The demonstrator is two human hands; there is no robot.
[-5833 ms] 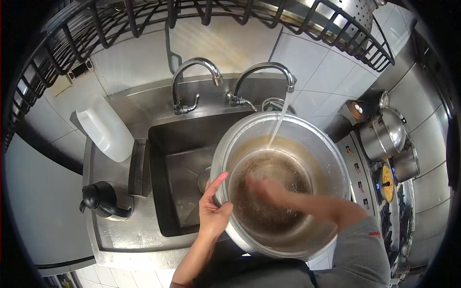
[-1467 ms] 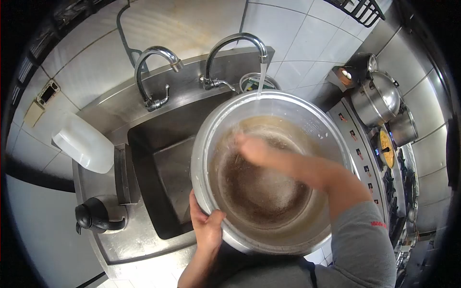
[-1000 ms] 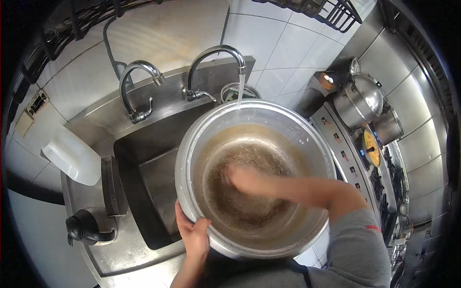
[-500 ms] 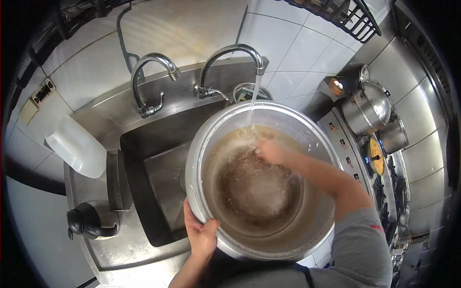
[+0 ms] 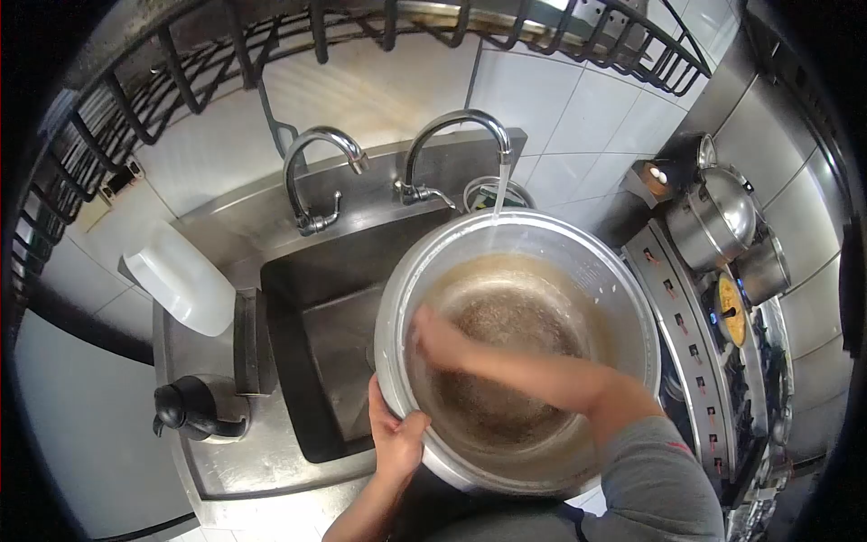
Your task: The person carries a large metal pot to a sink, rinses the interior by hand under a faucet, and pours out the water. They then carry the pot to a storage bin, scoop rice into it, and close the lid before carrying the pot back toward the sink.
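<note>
A large metal pot (image 5: 623, 298) is tilted towards me at the sink's right side, its inner walls wet and brownish. Water runs into it from the right-hand faucet (image 5: 458, 122). My left hand (image 5: 397, 443) grips the near left rim, thumb over the edge and fingers around the outside. Inside the pot, my right hand (image 5: 436, 339) is at the left inner wall. Its fingers are smeared by motion, so whether it holds something cannot be made out. Small white bits cling to the inner right wall.
The sink basin (image 5: 312, 361) lies left of the pot, below a second faucet (image 5: 316, 144). A white plastic jug (image 5: 185, 280) and a black-topped thermos (image 5: 194, 406) stand on the left counter. A stove (image 5: 695, 352) with steel pots (image 5: 713, 217) is to the right. A black rack (image 5: 352, 32) hangs overhead.
My right hand has swept from the far inner side of the pot to its left wall. My left hand keeps its grip on the rim. The view has tilted upward, showing more rack.
</note>
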